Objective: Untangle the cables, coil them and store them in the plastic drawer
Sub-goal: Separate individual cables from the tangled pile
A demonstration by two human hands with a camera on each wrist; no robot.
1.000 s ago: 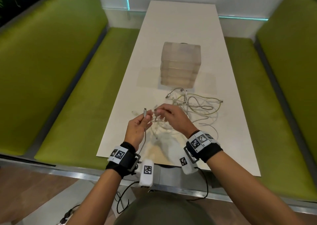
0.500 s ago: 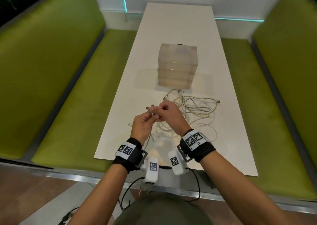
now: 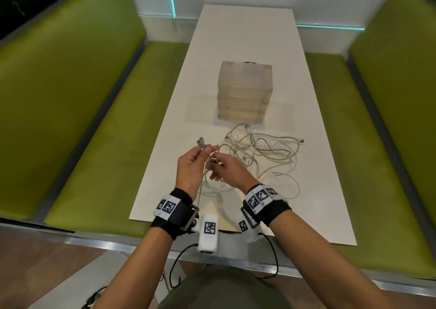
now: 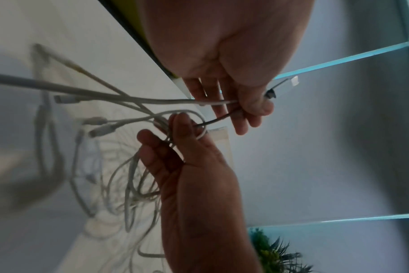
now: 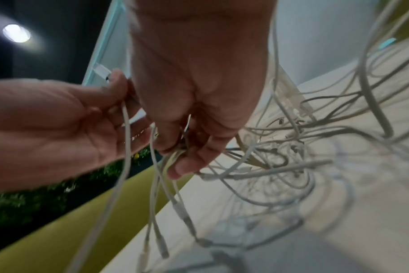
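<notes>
Head view, left to right: green bench [image 3: 77, 110], then long white table [image 3: 247, 32] running away from the person, second green bench [image 3: 387, 120] on far right. Left hand [image 3: 190, 170] raised above near end of table, thumb and fingers pinching a white cable [image 3: 202, 183] just below its plug [image 3: 201, 141], which sticks up past the fingertips; cable hangs down from the hand. Right hand [image 3: 227, 170] close beside it, nearly touching, fingers curled around a few cable strands. Tangled cables [image 3: 264, 150], white and yellowish, lie on table right of the hands, spreading toward the plastic drawer [image 3: 244, 91], a translucent stacked unit standing mid-table just beyond the tangle, drawers closed. Left wrist view: left fingers [image 4: 240, 118] clamp cable, plug past thumb. Right wrist view blurred; right fingers [image 5: 194, 158] hold several strands.
</notes>
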